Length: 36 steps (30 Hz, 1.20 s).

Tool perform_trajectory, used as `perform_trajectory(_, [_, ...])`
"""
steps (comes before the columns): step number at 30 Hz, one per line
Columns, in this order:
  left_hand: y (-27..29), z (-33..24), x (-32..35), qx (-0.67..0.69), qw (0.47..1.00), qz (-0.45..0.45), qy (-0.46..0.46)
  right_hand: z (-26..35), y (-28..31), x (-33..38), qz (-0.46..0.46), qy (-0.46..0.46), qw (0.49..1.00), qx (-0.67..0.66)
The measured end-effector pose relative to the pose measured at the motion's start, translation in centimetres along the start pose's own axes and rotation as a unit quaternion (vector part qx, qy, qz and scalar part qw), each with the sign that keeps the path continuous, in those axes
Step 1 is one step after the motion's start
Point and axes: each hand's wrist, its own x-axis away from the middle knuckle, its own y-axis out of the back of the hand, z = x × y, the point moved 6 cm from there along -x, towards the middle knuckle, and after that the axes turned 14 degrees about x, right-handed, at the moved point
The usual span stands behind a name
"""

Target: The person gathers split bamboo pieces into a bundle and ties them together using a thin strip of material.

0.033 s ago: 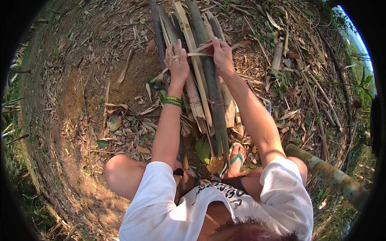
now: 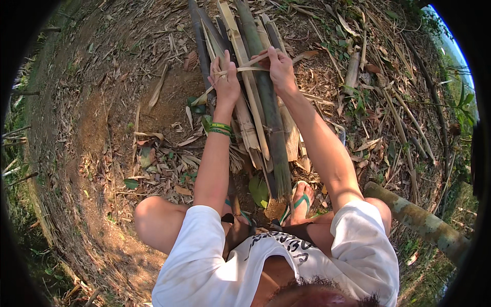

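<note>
A bundle of split bamboo lengths lies in front of me, with a thick green bamboo piece (image 2: 273, 120) on its right and a pale split bamboo slat (image 2: 249, 84) along its middle. A thin pale strip (image 2: 250, 68) crosses over the bundle. At the bundle's left side, my left hand (image 2: 226, 88) is closed on the strip, some fingers raised. On the other side, my right hand (image 2: 282, 72) pinches the strip between thumb and fingers, next to the green bamboo. Part of the strip is hidden by my fingers. A dark bamboo pole (image 2: 198, 36) forms the bundle's left edge.
Dry leaves and bamboo litter cover the earth around me. My sandalled foot (image 2: 302, 197) is close to the bundle's near end. A thick mottled pole (image 2: 417, 220) lies at the right, and a short cut bamboo piece (image 2: 352, 74) lies beyond my right arm.
My right hand has shifted very slightly to the left. Otherwise the hands, the strip and the bamboo look the same.
</note>
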Motion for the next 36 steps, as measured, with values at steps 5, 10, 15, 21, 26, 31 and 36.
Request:
perform_trajectory(5, [0.6,-1.2,0.1,-0.039,0.998,-0.034,-0.039,-0.4,-1.1,0.1,-0.005,-0.009,1.000,-0.015])
perform_trajectory(10, [1.4,-1.1,1.8,-0.118,0.985,-0.123,0.035,0.0,-1.4,0.1,0.007,-0.007,1.000,-0.026])
perform_trajectory(15, [0.2,-1.9,5.8,-0.093,0.974,-0.136,0.156,-1.0,-0.7,-0.2,-0.016,0.003,0.999,-0.032])
perform_trajectory(21, [2.4,-2.3,7.3,-0.066,0.971,-0.200,0.116,-0.8,-1.3,-0.6,0.034,-0.009,0.997,0.073])
perform_trajectory(26, [1.9,-1.9,5.7,0.177,0.940,-0.239,0.169,-1.1,-2.1,-0.8,0.059,-0.014,0.998,-0.021])
perform_trajectory(31, [0.8,-1.7,3.7,0.283,0.892,-0.297,0.188,-1.8,-2.4,-0.8,0.039,-0.003,0.999,0.020])
perform_trajectory(36, [0.3,-3.7,3.4,0.305,0.898,-0.286,0.136,-0.1,-1.1,-0.2,-0.013,0.030,0.995,0.091])
